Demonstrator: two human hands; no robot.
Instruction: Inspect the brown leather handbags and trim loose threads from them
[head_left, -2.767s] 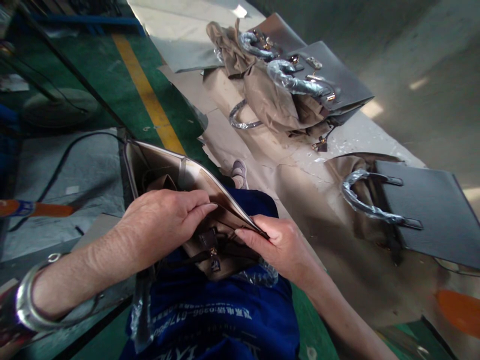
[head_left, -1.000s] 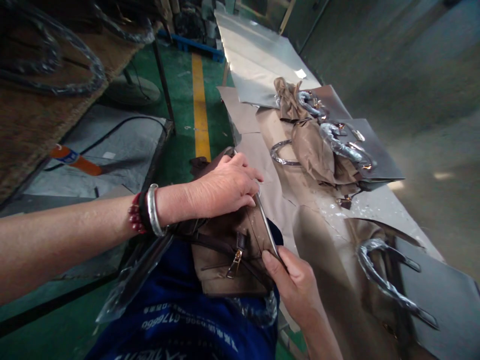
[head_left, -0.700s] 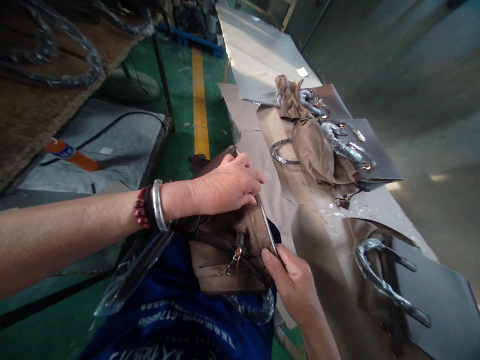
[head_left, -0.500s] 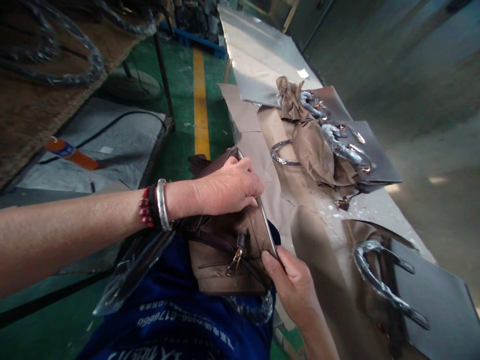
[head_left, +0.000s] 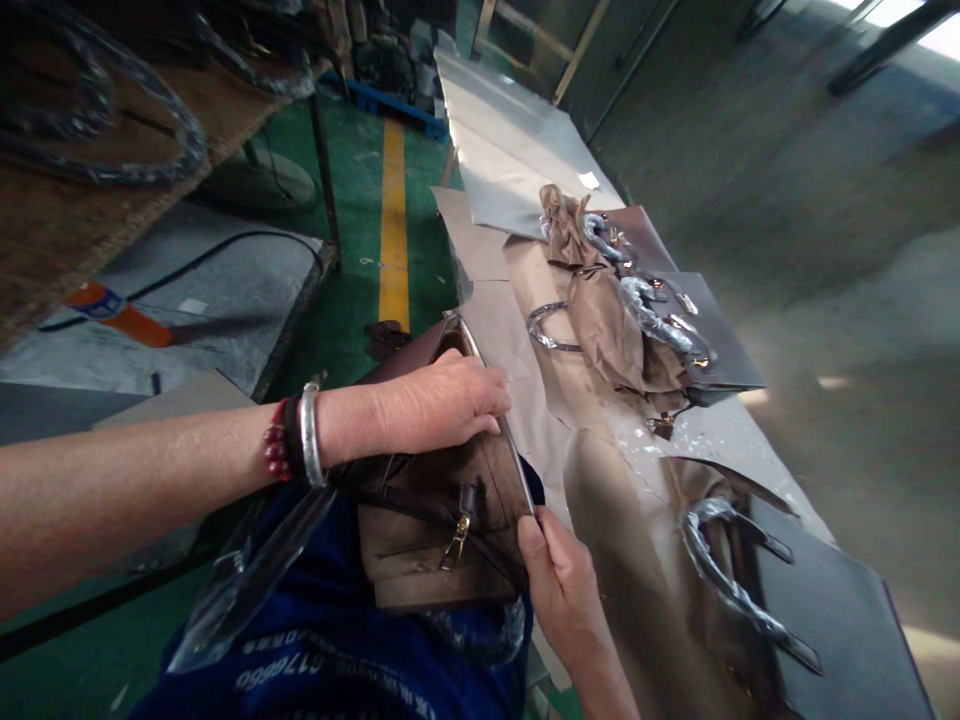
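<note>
A brown leather handbag [head_left: 442, 510] with a gold zipper pull lies on my blue-aproned lap. My left hand [head_left: 431, 405], wearing a silver bangle and red beads at the wrist, is closed over the bag's upper edge, fingers curled down on it. My right hand [head_left: 559, 580] pinches the bag's near right corner between thumb and fingers. A plastic-wrapped handle [head_left: 247, 575] hangs off the bag to the left.
On the paper-covered table [head_left: 517, 340] to my right lie several grey handbags [head_left: 675, 330] with plastic-wrapped handles and brown paper stuffing; one dark bag [head_left: 825, 600] is closest. A green floor with a yellow line [head_left: 394, 220] runs ahead. A bench [head_left: 90, 210] stands at left.
The open bag has been closed and flattened on my lap. My left hand slid slightly along its upper edge; my right hand keeps its pinch on the corner. The view shifted a little.
</note>
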